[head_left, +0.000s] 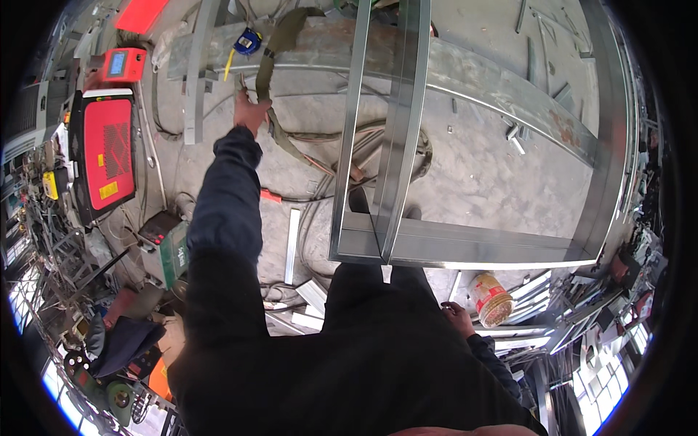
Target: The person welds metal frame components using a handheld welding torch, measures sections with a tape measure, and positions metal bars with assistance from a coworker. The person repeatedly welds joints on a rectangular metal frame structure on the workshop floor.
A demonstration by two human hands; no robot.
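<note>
My left arm reaches far forward, and my left hand is beside a thick olive-green cable sleeve. Its fingers look spread, with the thumb side at the sleeve; whether it touches is hard to tell. A blue tape measure with a yellow tab lies just beyond, on a long grey steel beam. Low at my right side hangs my right hand, fingers curled together around something too small to make out. In front of me stands a frame of shiny metal channel, its bars crossing the view.
A red and black machine stands at the left, near a red box with a display. Cables coil over the concrete floor. A bucket and metal strips lie at the right. A green box sits by my left arm.
</note>
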